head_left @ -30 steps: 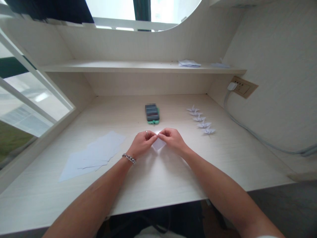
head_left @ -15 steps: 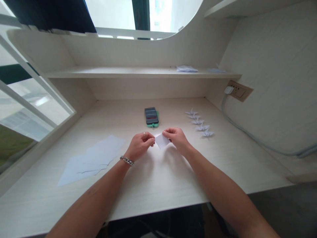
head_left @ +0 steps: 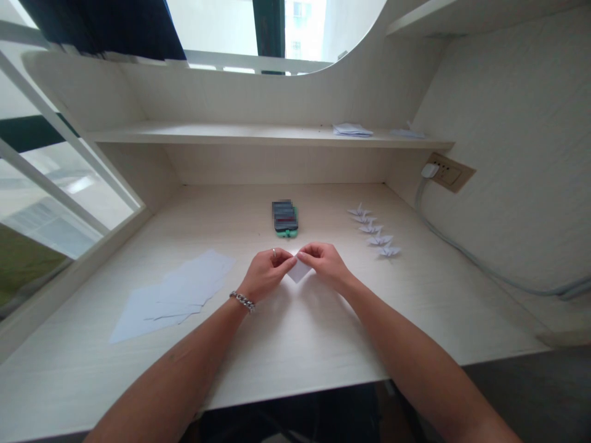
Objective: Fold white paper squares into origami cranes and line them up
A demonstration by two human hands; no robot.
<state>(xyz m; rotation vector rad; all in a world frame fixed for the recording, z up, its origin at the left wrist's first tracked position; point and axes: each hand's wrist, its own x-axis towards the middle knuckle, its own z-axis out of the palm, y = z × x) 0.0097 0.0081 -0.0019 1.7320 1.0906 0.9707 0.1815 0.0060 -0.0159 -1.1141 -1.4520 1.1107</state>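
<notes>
A small white piece of paper [head_left: 299, 272] is pinched between my two hands above the middle of the desk, one corner pointing toward me. My left hand [head_left: 270, 271], with a ring and a chain bracelet, is closed on its left edge. Opposite it, my right hand [head_left: 324, 263] grips the upper right edge with thumb and fingers. Both thumbs lie close together near the top corner. Some of the paper is hidden behind the fingers. To the right stand several folded paper cranes [head_left: 375, 231] in a slanting row.
Loose white sheets [head_left: 175, 292] overlap on the desk at left. A dark phone-like object with a green edge [head_left: 285, 218] lies beyond my hands. Folded papers [head_left: 351, 130] rest on the shelf [head_left: 207, 133]. A grey cable [head_left: 462, 254] runs from the wall socket [head_left: 450, 171] along the right wall.
My hands have drawn closer together on the paper, the right one shifting left along its edge. The paper shows less between the fingers. The view has shifted slightly.
</notes>
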